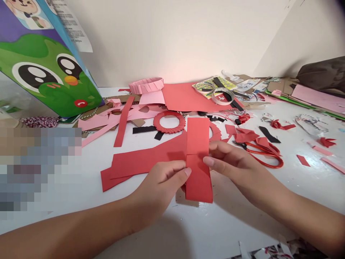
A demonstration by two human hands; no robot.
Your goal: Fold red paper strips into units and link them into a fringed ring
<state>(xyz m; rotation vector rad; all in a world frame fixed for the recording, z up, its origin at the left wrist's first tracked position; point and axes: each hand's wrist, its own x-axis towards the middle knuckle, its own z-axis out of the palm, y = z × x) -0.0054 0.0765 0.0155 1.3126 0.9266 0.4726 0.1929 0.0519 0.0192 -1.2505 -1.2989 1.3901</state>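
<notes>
I hold a red paper strip (198, 144) upright over the white table (81, 201), creased across its middle. My left hand (161, 183) pinches its left edge at the fold with thumb and fingers. From the right, my right hand (231, 163) grips the other edge at the same height. Behind the strip lie wider red paper pieces (140, 162) spreading to the left.
Red-handled scissors (265, 154) lie just right of my right hand. A pleated red paper ring (169, 122), pink strips (107, 120), black scraps, a pink pleated band (146, 85), tape rolls (222, 96) and a large red sheet (185, 96) sit behind. A green cartoon box (45, 68) stands at the left.
</notes>
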